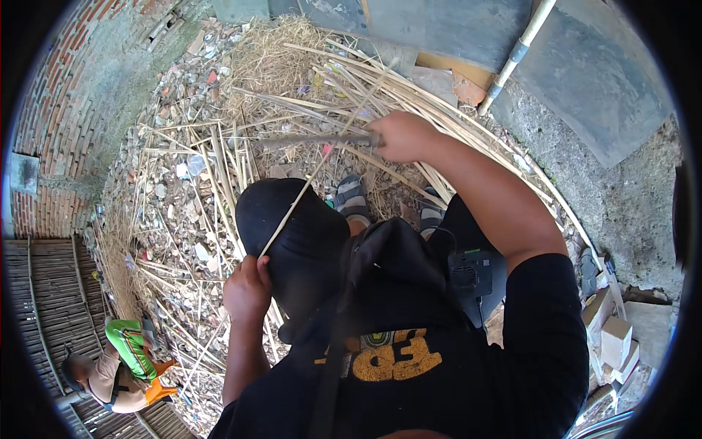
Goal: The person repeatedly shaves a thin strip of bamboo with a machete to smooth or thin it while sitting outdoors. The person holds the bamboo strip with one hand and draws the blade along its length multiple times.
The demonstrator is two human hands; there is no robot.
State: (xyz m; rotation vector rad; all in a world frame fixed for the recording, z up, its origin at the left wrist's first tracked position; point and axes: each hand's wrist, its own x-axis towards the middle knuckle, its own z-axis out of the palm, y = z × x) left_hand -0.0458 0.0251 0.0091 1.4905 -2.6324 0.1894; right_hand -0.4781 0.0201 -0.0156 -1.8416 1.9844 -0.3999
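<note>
My left hand (247,289) is closed round the lower end of a thin, pale bamboo strip (295,205). The strip slants up to the right past my dark-covered knee (285,219). In my closed right hand (404,137) is the handle of a long, dark blade (311,140), probably a machete. It points left and crosses the strip in this view. The blade is blurred, and I cannot tell whether it touches the strip. Beyond my right hand lies a pile of long split bamboo strips (431,99).
Rubble (175,197) with scattered strips covers the ground. Dry straw (274,62) lies at the far side. A brick wall (58,124) stands left, and a pole (518,55) leans at the far right. Another person (121,373) sits at the lower left by a bamboo screen (51,293).
</note>
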